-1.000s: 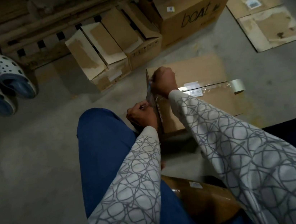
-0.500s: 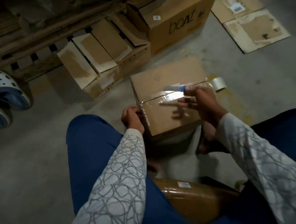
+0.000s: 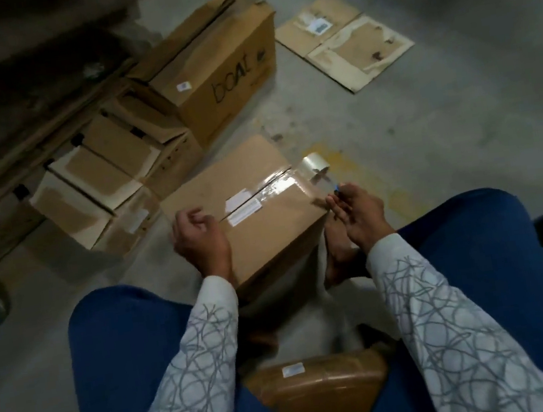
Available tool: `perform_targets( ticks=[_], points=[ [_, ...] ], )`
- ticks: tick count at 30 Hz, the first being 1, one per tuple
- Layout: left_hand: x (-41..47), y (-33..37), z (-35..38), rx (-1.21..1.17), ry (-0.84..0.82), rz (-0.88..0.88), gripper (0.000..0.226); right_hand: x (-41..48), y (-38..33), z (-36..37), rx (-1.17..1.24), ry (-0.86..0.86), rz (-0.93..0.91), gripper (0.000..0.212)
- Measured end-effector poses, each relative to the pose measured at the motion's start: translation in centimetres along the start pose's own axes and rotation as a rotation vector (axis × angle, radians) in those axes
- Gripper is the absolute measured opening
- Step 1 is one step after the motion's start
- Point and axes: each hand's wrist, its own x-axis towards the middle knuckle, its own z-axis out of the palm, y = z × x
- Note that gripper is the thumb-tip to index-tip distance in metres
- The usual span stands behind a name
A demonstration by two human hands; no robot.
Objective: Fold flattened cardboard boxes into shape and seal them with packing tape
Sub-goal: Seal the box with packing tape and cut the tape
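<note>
A brown cardboard box (image 3: 267, 237) stands on the floor between my knees. Clear tape (image 3: 278, 187) runs along its top seam past white labels. The tape roll (image 3: 315, 167) hangs at the box's far right edge, still joined to the strip. My right hand (image 3: 361, 214) is at that right edge and pinches a small blue cutter (image 3: 337, 188) just below the roll. At the box's near left edge, by the seam's end, is my left hand (image 3: 200, 239). Its fingers are curled and I see nothing in them.
Several open-flapped boxes (image 3: 106, 193) and a large "boat" box (image 3: 221, 74) stand behind, in front of a wooden pallet (image 3: 12, 136). Flattened cardboard (image 3: 345, 40) lies at the far right. A taped brown parcel (image 3: 318, 389) sits between my legs. Bare concrete floor lies to the right.
My right hand has moved with the cutter from the box's left end, across the top, to the roll at the right edge. The view has swung, so the box looks turned.
</note>
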Motion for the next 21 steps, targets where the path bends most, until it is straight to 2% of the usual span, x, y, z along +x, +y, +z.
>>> perform_targets(
  ticks=[2,4,7,10,13,15,16,18,21],
  points=[
    [-1.1,1.7,2.2,0.104,-0.217,0.257,0.013,1.2,-0.3,-0.7,0.022,-0.003,0.012,0.020],
    [-1.0,3.6,4.8,0.203,-0.418,0.418,0.010,2.3,-0.2,-0.9,-0.042,-0.007,-0.006,0.017],
    [0.7,6.8,10.1,0.317,-0.610,0.479,0.013,3.9,0.0,-0.6,-0.217,-0.018,-0.106,0.012],
    [2.2,9.5,16.3,0.432,-0.832,0.624,0.029,5.0,0.1,-0.1,-0.454,0.041,-0.232,0.009],
    [3.7,11.4,21.8,0.688,-1.229,0.544,0.055,6.4,1.2,0.9,-0.599,0.037,-0.307,0.005],
    [5.1,11.5,24.2,0.910,-1.390,0.499,0.053,7.0,2.0,1.7,-0.723,0.046,-0.416,0.009],
    [5.7,11.1,24.9,0.937,-1.446,0.461,0.046,7.4,2.2,1.8,-0.792,0.054,-0.456,0.014],
    [6.2,10.5,25.5,0.805,-1.507,0.324,0.031,7.8,2.1,2.0,-0.930,0.062,-0.502,0.020],
    [6.0,10.1,25.0,0.570,-1.507,0.233,0.033,8.5,2.1,2.0,-1.017,0.038,-0.554,0.021]
  ],
)
